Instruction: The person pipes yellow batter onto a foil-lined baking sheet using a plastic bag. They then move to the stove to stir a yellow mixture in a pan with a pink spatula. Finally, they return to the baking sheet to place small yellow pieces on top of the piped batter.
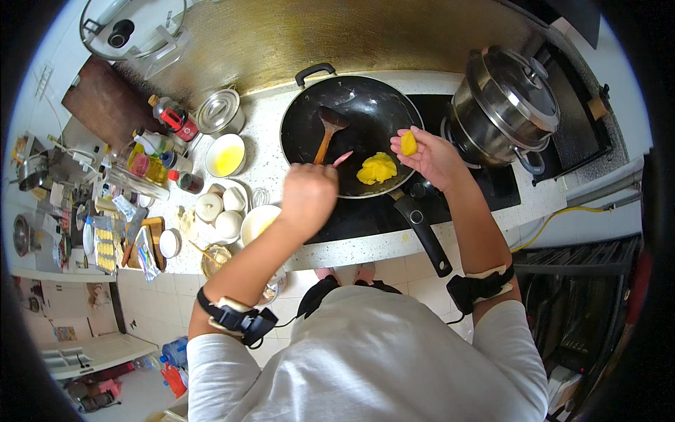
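Note:
A black wok (pixel 364 100) sits on the cooktop with a lump of yellow dough (pixel 377 168) near its right side. Over the wok's left lower rim is my left hand (pixel 310 195), closed around the handle of a wooden spatula (pixel 330 129), whose dark blade rests in the wok. A pink pointed tip, perhaps of a small spatula, sticks out to the right of that hand. My right hand (pixel 430 158), above the wok's right rim, has a small yellow piece of dough (pixel 408 143) on its fingers, palm up.
A steel steamer pot (pixel 501 111) with a glass lid stands right of the wok. Left are a bowl of yellow liquid (pixel 227 156), a lidded steel pot (pixel 220 112), a plate with round white pieces (pixel 228 224) and several bottles (pixel 179 124). The wok's long handle (pixel 424 235) projects over the counter's front edge.

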Tool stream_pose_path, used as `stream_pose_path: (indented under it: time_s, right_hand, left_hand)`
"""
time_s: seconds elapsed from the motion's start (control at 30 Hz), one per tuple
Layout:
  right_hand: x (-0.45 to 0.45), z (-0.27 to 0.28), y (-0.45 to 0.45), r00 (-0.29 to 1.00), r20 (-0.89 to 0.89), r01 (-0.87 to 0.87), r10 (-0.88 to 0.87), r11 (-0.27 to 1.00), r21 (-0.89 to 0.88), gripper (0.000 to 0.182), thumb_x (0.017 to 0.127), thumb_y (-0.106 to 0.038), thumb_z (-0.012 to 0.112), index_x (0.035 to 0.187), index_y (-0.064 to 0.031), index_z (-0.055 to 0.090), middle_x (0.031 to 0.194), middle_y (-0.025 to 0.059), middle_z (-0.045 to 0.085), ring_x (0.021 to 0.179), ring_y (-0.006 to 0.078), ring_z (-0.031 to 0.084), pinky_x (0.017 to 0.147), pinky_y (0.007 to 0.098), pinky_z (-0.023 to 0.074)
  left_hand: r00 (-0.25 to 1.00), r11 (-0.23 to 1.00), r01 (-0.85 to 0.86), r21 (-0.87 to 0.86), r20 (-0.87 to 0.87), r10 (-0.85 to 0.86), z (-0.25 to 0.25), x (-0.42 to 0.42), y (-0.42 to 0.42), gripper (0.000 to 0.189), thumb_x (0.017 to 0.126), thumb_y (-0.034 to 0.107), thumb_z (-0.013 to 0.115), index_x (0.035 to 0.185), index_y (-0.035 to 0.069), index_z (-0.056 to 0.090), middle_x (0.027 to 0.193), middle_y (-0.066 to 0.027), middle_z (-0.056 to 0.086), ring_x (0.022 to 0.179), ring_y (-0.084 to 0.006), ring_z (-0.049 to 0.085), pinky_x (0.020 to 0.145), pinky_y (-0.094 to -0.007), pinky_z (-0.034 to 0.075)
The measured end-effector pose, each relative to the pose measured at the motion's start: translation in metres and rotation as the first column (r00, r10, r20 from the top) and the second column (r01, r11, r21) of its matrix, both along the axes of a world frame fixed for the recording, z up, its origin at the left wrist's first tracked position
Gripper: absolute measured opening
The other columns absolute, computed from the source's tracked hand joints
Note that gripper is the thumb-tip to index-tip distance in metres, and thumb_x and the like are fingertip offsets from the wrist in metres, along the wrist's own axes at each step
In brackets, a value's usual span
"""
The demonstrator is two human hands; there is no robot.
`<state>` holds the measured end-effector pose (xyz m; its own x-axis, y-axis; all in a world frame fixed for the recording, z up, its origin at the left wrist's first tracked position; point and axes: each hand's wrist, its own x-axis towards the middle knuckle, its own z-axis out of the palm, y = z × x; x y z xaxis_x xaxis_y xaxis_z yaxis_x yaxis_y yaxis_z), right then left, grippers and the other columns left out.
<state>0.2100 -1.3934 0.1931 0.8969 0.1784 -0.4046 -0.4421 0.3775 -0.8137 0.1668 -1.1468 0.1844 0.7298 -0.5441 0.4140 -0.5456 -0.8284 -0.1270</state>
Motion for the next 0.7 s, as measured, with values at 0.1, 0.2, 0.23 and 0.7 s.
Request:
stream_pose_path:
  time_s: [0.1,0.2,0.23,0.7]
  right_hand:
    - [-0.002,0.002,0.005,0.999,0.014,-0.031,0.030,0.991,0.129,0.034,0.092,-0.021,0.041,0.114,0.0048,0.046,0.110,0.0174,0.055,0.099,0.0220,0.057,0.086,0.0318,0.0458]
    - [-0.013,0.017,0.016,0.998,0.051,-0.057,0.048,0.981,0.185,0.034,0.091,-0.018,0.041,0.115,0.0056,0.044,0.112,0.0192,0.053,0.105,0.0250,0.054,0.088,0.0340,0.0460]
    - [-0.020,0.025,0.020,0.997,0.059,-0.055,0.044,0.978,0.200,0.034,0.091,-0.017,0.042,0.115,0.0058,0.043,0.112,0.0197,0.053,0.106,0.0257,0.053,0.087,0.0343,0.0463]
    - [-0.166,0.070,0.227,0.745,0.384,-0.565,0.546,0.822,-0.073,0.059,0.085,0.003,0.041,0.137,-0.0025,0.013,0.128,0.0186,0.042,0.113,0.0193,0.046,0.095,0.0270,0.0351]
  left_hand:
    - [0.997,0.984,0.028,0.175,-0.078,-0.015,-0.017,-0.016,-0.026,0.011,0.071,0.010,0.052,0.074,0.002,0.059,0.066,-0.0068,0.059,0.063,-0.0189,0.056,0.062,-0.0305,0.039]
    - [0.981,0.983,0.013,0.185,-0.192,0.023,-0.024,-0.031,-0.035,0.022,0.076,0.017,0.054,0.087,0.000,0.061,0.076,-0.0102,0.062,0.076,-0.0226,0.059,0.082,-0.0369,0.040]
    - [0.976,0.998,0.009,0.066,-0.218,0.006,-0.017,-0.036,-0.032,0.024,0.076,0.020,0.055,0.089,0.001,0.061,0.078,-0.0103,0.062,0.078,-0.0235,0.059,0.084,-0.0380,0.039]
    - [0.942,0.328,-0.255,-0.910,-0.310,-0.127,0.060,-0.179,0.172,0.045,0.073,0.006,0.066,0.115,0.002,0.052,0.105,-0.0105,0.059,0.087,-0.0155,0.057,0.079,-0.0280,0.045]
